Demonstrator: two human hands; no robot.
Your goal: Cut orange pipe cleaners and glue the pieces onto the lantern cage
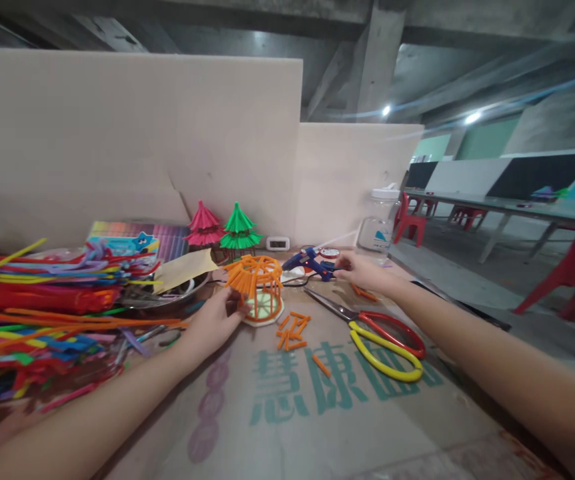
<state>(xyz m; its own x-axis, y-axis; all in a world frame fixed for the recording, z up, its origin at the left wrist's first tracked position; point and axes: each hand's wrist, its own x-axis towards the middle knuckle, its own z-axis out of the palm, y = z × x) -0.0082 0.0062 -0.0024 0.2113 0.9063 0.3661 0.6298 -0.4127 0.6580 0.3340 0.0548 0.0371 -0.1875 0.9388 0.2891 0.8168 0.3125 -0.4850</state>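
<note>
My left hand (pixel 220 315) pinches the lower left side of a small orange pipe-cleaner pavilion (pixel 266 287). This has a partly covered, sloping roof, thin posts and a pale round base resting on the cardboard. My right hand (pixel 356 272) has its fingers closed at the handle of a blue glue gun (pixel 308 259), whose nozzle points left toward the pavilion. A white glue stick (pixel 340 237) juts from the gun's back. In front of the pavilion lie several short cut orange pieces (pixel 293 331). Scissors (pixel 367 327) with red and yellow handles lie open to the right of them.
Heaps of coloured pipe cleaners (pixel 42 287) cover the left side, beside a metal bowl (pixel 187 293) and a marker set (pixel 132 240). Pink (pixel 203 225) and green (pixel 237 227) pipe-cleaner trees stand behind, near a small white clock (pixel 278 243). A clear bottle (pixel 378 227) stands back right.
</note>
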